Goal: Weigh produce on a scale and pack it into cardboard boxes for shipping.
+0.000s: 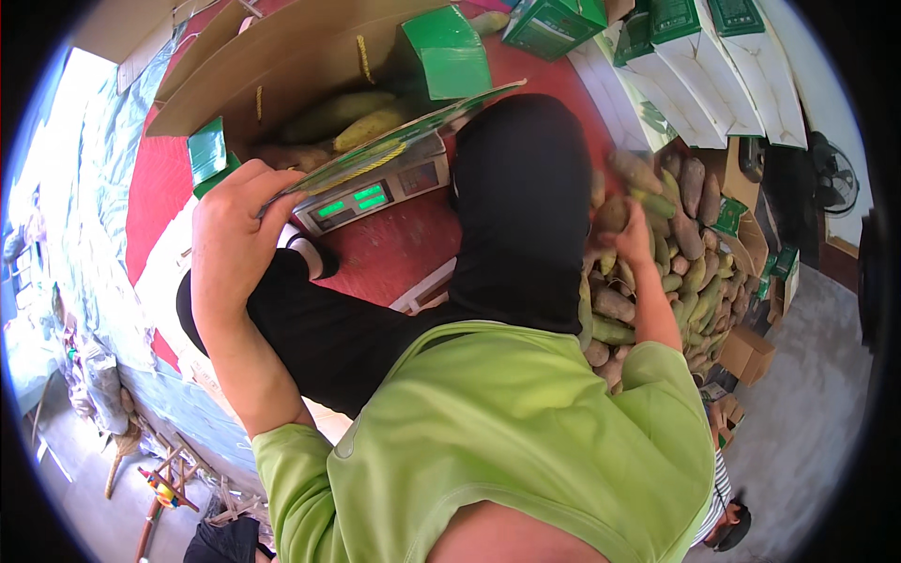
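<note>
The left hand (235, 230) is curled shut on the near edge of a green-printed cardboard flap (413, 127), thumb under and fingers over, at the left of the scene. That flap belongs to an open brown cardboard box (282, 66) holding long yellow-green and brownish tubers (361, 117), and it lies over a grey electronic scale with lit green displays (371, 192) that stands on the red floor mat (155, 183).

On the right, the right hand (633, 239) reaches into a large heap of brown and greenish sweet-potato-like tubers (680, 253); it rests against one of them, but how far the fingers are closed cannot be told (the hand is blurred and partly sunk in the pile).

Between the two arms are the person's black-trousered knees (516, 206) and, nearer, a light green shirt (526, 441). Far right, flat white-and-green cartons (704, 66) are stacked in a row.
</note>
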Demonstrator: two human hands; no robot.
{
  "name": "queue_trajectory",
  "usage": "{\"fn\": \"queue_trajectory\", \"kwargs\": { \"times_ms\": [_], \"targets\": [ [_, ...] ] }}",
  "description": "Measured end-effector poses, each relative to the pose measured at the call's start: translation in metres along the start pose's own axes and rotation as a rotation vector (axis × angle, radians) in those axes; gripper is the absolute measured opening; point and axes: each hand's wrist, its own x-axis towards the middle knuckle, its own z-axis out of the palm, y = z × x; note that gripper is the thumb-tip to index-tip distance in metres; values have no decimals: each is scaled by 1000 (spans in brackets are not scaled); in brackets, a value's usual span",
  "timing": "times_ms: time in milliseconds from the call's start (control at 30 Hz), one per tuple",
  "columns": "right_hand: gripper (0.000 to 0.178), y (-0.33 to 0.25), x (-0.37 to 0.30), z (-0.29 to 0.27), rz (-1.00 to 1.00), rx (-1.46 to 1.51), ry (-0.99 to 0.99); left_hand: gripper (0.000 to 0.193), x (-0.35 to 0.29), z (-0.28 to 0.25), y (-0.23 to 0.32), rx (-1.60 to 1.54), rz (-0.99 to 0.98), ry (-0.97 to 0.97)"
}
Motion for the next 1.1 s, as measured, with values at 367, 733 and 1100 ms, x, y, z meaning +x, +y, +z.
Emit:
{"fn": "queue_trajectory", "kwargs": {
  "times_ms": [367,733,1100],
  "targets": [
    [62,-269,86,-131,-611,350,366,13,-2,-3,-7,39,-29,-4],
    [72,-430,101,-93,-878,504,-212,14,-7,-4,-10,24,-47,3],
    [47,-414,162,-29,-1055,99,5,14,-4,-3,-8,-68,7,-18]
  ]
}}
